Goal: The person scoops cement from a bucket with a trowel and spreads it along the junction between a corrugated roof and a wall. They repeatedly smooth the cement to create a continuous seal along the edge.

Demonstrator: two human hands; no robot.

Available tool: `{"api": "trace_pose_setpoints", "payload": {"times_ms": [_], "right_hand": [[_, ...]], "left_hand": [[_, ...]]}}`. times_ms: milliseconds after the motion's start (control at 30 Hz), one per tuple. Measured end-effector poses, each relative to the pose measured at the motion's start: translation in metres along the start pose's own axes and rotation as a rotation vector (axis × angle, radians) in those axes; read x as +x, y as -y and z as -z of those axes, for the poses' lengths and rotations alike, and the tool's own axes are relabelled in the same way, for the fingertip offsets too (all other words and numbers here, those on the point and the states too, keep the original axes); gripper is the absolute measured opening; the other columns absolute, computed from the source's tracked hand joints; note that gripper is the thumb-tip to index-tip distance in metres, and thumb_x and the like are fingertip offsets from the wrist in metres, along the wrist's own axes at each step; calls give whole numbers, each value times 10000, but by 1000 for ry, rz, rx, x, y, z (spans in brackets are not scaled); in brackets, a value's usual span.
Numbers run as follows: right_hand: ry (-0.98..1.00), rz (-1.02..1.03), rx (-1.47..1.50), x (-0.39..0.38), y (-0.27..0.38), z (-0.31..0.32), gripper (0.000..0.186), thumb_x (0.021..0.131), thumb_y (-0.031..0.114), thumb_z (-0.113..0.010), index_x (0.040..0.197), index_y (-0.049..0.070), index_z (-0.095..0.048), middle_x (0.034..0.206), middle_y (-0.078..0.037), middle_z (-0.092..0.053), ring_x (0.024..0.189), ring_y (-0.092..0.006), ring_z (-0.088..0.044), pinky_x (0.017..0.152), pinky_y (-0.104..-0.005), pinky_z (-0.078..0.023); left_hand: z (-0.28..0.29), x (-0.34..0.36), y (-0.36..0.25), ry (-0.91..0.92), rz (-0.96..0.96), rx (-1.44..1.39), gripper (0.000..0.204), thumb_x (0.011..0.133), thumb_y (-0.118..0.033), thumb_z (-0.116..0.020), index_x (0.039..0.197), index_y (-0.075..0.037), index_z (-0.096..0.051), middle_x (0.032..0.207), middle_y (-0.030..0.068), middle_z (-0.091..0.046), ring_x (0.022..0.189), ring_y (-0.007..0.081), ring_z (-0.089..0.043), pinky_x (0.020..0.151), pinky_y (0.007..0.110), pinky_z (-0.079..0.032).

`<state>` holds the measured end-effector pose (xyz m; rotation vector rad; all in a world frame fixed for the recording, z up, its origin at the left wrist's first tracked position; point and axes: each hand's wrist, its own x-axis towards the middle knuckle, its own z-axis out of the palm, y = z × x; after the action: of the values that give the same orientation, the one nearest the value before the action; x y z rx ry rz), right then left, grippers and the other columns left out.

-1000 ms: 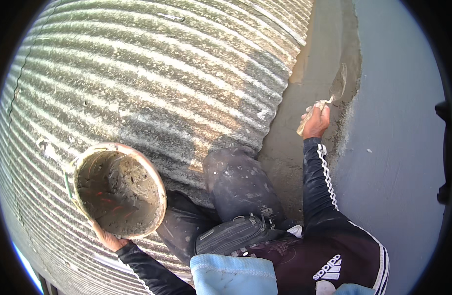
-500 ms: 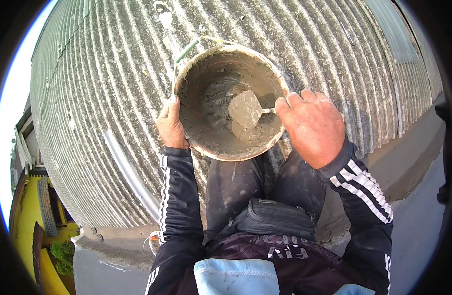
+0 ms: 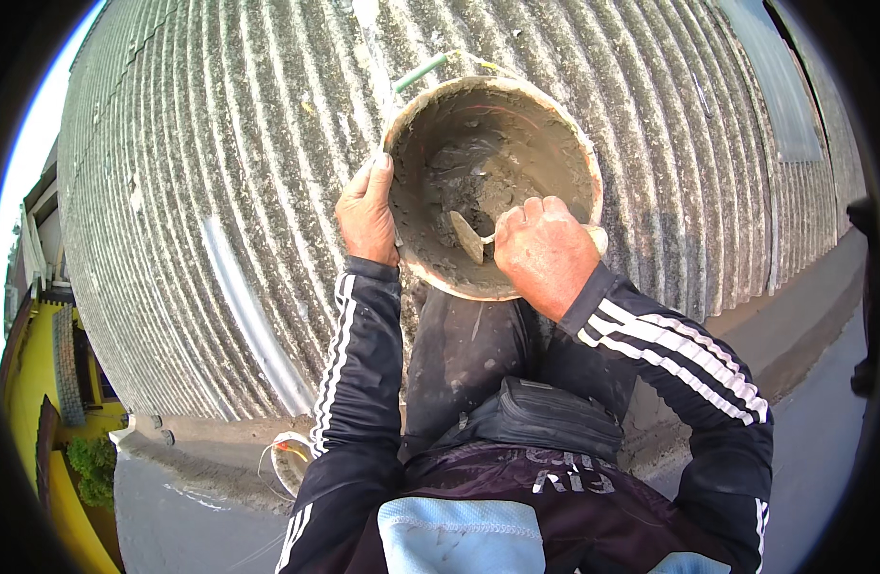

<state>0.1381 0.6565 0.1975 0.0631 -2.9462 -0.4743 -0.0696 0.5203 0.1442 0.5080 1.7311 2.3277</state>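
A round bucket (image 3: pixel 593 158) with a pale, smeared rim stands in front of my knees, its inside coated with wet grey-brown mortar (image 3: pixel 531 177). My left hand (image 3: pixel 368 212) grips the bucket's left wall, thumb over the rim. Over the bucket's near right part, my right hand (image 3: pixel 547 254) is closed around the handle of a trowel (image 3: pixel 468 237). Its mortar-covered blade is tilted nearly edge-on down in the bucket, close to the mortar. My fist hides most of the handle, though a pale end shows on its right side.
Corrugated grey roofing (image 3: pixel 267 134) spreads ahead and to both sides. The bucket's wire bail with a green grip (image 3: pixel 421 72) leans past the far rim. A second, smaller bucket (image 3: pixel 289 459) sits by my left forearm. A black waist bag (image 3: pixel 545 421) lies across my lap.
My right hand has moved left and inward over the bucket, turning the trowel blade from flat to edge-on. The bucket and my left hand appear farther right in view.
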Motion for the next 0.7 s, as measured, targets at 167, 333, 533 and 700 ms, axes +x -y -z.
{"api": "trace_pose_setpoints", "payload": {"times_ms": [167, 333, 533, 700], "right_hand": [[-50, -205, 257, -21, 3, -5, 257, 845, 117, -623, 1066, -1, -682, 918, -108, -687, 921, -282, -664, 830, -404, -510], [-310, -388, 710, -56, -6, 5, 285, 857, 87, -656, 1132, 12, -658, 954, -150, -686, 922, -346, -671, 834, -464, -524], [-714, -857, 786, -146, -18, -35, 361, 820, 97, -720, 1145, 29, -578, 928, -188, -625, 840, -403, -640, 725, -496, -506], [-796, -1599, 418, -260, -18, -148, 355, 901, 190, -714, 1166, 33, -538, 983, -229, -653, 920, -452, -652, 778, -515, -510]], "left_hand": [[1, -1, -1, 1, -19, 50, 384, 999, -221, -720, 1263, 57, -698, 1181, 68, -722, 1058, 120, -634, 960, 272, -484], [1, 0, 1, 21, -57, 16, 370, 1016, -228, -697, 1255, 53, -704, 1151, 60, -730, 1028, 106, -632, 937, 263, -481], [-12, -12, -10, 155, 106, -67, 496, 1063, -390, -587, 1251, 64, -660, 1125, 129, -718, 929, 215, -708, 810, 347, -590], [-9, -9, -12, 54, 198, 154, 778, 1021, -508, -606, 1474, 106, -455, 1473, 229, -534, 1259, 330, -591, 1074, 456, -487]]}}
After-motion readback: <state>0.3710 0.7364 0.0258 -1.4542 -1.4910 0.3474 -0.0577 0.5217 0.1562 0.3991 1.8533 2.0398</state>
